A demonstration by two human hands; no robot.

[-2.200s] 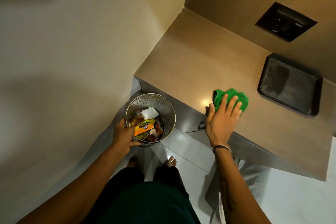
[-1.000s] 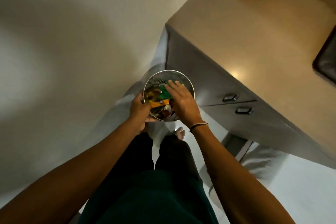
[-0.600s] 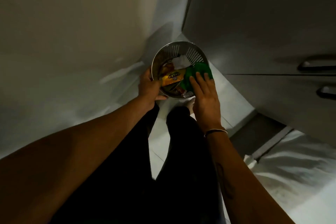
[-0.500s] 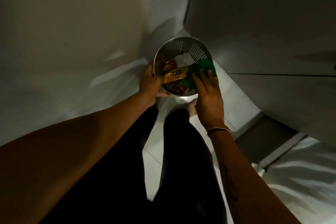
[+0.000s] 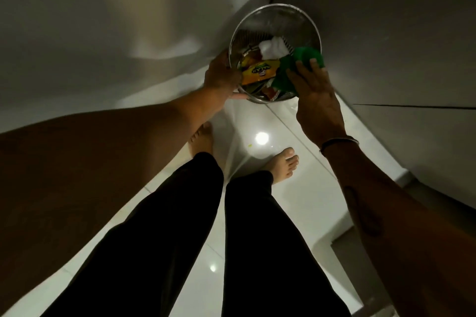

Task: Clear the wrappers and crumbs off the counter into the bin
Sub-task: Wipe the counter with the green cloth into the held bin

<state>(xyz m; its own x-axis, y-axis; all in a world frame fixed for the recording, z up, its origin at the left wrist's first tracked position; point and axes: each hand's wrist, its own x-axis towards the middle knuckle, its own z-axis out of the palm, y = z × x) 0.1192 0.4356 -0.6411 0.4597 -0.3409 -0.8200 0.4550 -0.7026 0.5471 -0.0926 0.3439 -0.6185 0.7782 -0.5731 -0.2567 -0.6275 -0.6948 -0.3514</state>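
Observation:
A round metal mesh bin (image 5: 275,11) is held low above the floor, close to the cabinet. My left hand (image 5: 221,78) grips its left rim. Inside lie a yellow wrapper (image 5: 260,73), a crumpled white tissue (image 5: 273,49) and darker wrappers. My right hand (image 5: 315,96) presses a green cloth (image 5: 291,72) over the bin's right rim, fingers spread on the cloth. The counter top is out of view.
Grey cabinet fronts (image 5: 399,54) rise on the right with a drawer seam. A pale wall (image 5: 103,20) fills the left. My bare feet (image 5: 282,166) and dark trousers stand on glossy white floor tiles (image 5: 304,201); a tiny yellowish speck (image 5: 249,145) lies between the feet.
My right hand carried the green cloth from the counter down to the bin. My head tilted down, so the counter left the view; both hands now stay at the bin.

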